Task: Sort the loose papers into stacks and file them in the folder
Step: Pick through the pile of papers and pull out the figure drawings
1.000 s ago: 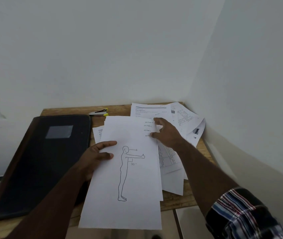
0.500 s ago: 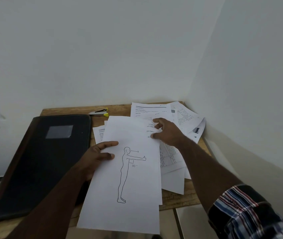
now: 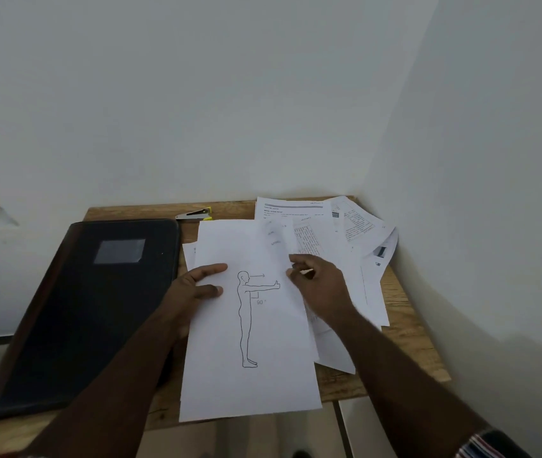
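1. Wooden worktop (image 3: 405,328), corner: closed folder (image 3: 97,302) left, loose papers (image 3: 355,233) right.
2. Left hand (image 3: 193,289) pinches figure sheet (image 3: 249,325); right hand (image 3: 322,285), fingers curled, at its edge.
3. Advice: square edges before stacking.

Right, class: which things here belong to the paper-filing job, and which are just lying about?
Belong to the job:
figure sheet, held by left hand
loose papers, by right hand
black folder, closed

Lying about:
staple remover
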